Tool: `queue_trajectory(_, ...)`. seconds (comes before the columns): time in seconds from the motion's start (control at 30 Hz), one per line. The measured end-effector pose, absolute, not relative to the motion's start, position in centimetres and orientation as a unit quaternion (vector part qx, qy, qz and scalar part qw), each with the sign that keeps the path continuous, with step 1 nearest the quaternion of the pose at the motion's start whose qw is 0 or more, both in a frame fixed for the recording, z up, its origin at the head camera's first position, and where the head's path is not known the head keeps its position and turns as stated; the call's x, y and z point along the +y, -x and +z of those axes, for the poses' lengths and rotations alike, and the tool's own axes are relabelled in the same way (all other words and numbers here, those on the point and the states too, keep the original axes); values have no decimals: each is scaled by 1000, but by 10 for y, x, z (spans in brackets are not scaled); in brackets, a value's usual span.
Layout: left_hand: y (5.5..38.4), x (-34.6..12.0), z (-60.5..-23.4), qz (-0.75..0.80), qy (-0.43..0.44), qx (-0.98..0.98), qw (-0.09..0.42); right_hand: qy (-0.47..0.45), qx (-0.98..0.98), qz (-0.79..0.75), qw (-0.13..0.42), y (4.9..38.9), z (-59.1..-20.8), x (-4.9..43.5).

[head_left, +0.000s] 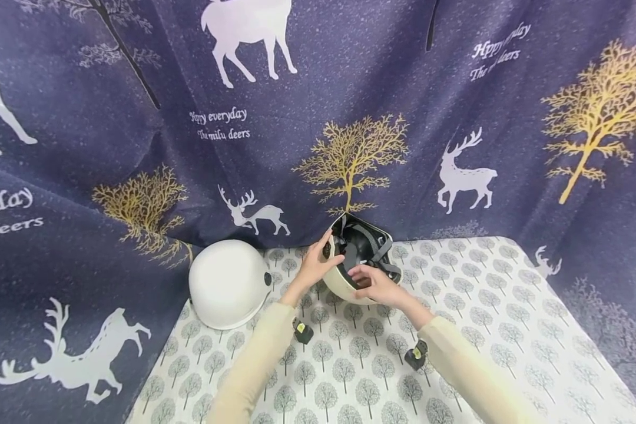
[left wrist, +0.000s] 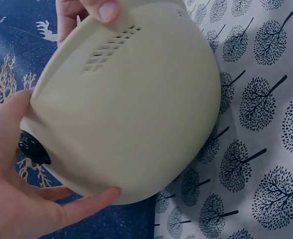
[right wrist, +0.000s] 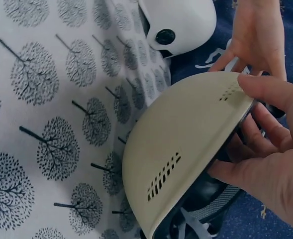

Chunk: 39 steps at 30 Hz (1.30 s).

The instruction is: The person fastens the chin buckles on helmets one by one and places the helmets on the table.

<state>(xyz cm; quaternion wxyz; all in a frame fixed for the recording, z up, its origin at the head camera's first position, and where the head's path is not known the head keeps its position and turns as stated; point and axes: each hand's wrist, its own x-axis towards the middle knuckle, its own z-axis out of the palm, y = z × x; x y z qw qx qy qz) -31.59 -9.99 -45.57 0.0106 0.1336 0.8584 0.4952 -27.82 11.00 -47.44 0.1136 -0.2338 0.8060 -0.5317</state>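
A cream helmet (head_left: 341,287) rests tilted on the table, its opening turned up to show a black lining and grey straps (head_left: 373,242). At its left side, my left hand (head_left: 314,266) holds the rim, thumb over the edge and fingers spread on the shell. In the left wrist view these fingers lie around a black knob (left wrist: 34,148) on the shell. My right hand (head_left: 380,287) grips the near rim; the right wrist view has its thumb (right wrist: 265,89) outside on the cream shell (right wrist: 186,129) and the other fingers inside. The far side's outer shell is hidden.
To the left stands a white helmet (head_left: 228,285), dome up, with a black knob on its side. A tree-patterned cloth (head_left: 344,371) covers the table. Behind hangs a dark blue curtain (head_left: 318,76) printed with deer and trees, close to the cream helmet.
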Motion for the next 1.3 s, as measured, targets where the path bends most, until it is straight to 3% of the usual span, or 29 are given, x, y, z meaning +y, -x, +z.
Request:
queue_trajectory(0.33, 321, -114, -455, 505, -138, 852, -7, 150, 751, -624, 157, 273, -468, 99)
queue_trajectory(0.6, 317, -121, -444, 512, -104, 853, -5, 133, 691, -680, 204, 270, -476, 83)
queue_trajectory(0.93, 318, -120, -438, 510, -91, 855, 6, 154, 711, -661, 184, 277, -470, 92)
queue_trajectory(1.3, 315, -119, -436, 524, -101, 845, 18, 128, 731, -659, 126, 304, -427, 100)
